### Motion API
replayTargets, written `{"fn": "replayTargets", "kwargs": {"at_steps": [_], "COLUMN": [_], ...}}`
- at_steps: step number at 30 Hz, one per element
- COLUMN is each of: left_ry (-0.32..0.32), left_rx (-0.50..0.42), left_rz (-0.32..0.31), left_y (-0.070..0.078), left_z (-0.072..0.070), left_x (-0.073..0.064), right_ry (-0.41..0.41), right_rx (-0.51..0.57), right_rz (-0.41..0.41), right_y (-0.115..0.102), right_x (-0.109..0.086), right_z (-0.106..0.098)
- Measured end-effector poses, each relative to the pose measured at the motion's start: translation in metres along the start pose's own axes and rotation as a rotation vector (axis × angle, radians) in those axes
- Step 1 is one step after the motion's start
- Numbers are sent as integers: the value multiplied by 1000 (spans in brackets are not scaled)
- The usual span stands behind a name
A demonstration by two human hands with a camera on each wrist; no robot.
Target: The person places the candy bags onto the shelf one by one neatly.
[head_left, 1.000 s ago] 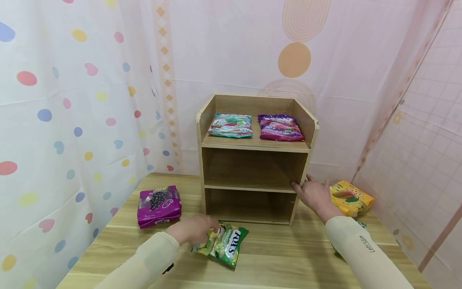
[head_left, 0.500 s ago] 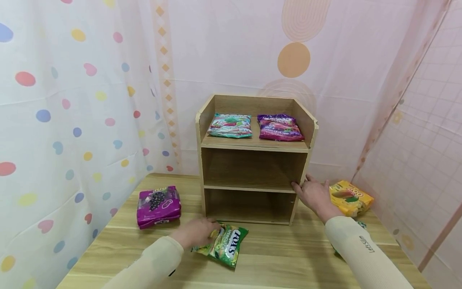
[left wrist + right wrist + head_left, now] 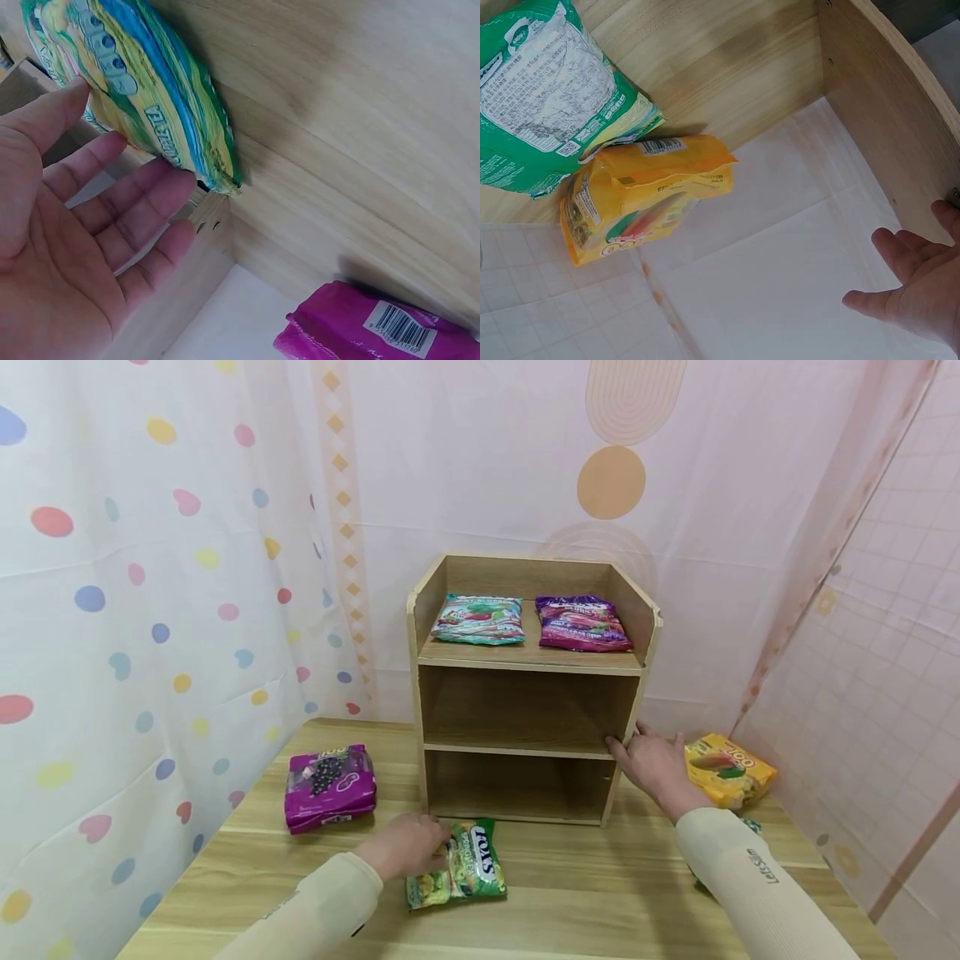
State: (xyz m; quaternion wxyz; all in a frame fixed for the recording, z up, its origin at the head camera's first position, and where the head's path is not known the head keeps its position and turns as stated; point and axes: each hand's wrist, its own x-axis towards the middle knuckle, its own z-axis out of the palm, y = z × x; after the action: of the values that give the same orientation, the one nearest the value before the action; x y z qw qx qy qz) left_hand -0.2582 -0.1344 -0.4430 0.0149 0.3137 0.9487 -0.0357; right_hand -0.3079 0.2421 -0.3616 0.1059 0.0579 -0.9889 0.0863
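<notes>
My left hand touches the upper left part of a green Fox's candy bag lying on the table before the shelf. In the left wrist view, the thumb and fingertips meet the bag's surface, with the fingers loosely bent. My right hand rests against the right side of a small wooden shelf unit, one digit at its front edge near the middle board. From the right wrist view, its fingers look spread and nearly straight. On the shelf's top lie a teal candy bag and a purple candy bag.
A magenta grape-pictured packet lies left on the table. At the right are a yellow mango-pictured packet and another green bag, mostly hidden by my sleeve in the head view. Patterned curtains hang behind and at the sides.
The green Fox's bag under my left hand has turned counterclockwise, its right end swinging up toward the shelf. My left hand has shifted slightly. The right hand has stayed at the shelf.
</notes>
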Motion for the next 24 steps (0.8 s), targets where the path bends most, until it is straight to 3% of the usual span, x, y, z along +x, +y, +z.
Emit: {"fn": "replayTargets", "kwargs": {"at_steps": [8,15,24], "left_ry": [-4,10,-28], "left_rx": [-97,-172,-221], "left_rz": [12,-48,-152], "left_y": [-2,-7,-9], "left_z": [-4,-2,-1], "left_x": [-1,-4,-6], "right_ry": [5,3,2], "right_rx": [-1,6,13], "right_rz": [-5,-3,-6], "right_y": [0,0,0], "right_x": [0,0,0], "right_z": [0,0,0]}}
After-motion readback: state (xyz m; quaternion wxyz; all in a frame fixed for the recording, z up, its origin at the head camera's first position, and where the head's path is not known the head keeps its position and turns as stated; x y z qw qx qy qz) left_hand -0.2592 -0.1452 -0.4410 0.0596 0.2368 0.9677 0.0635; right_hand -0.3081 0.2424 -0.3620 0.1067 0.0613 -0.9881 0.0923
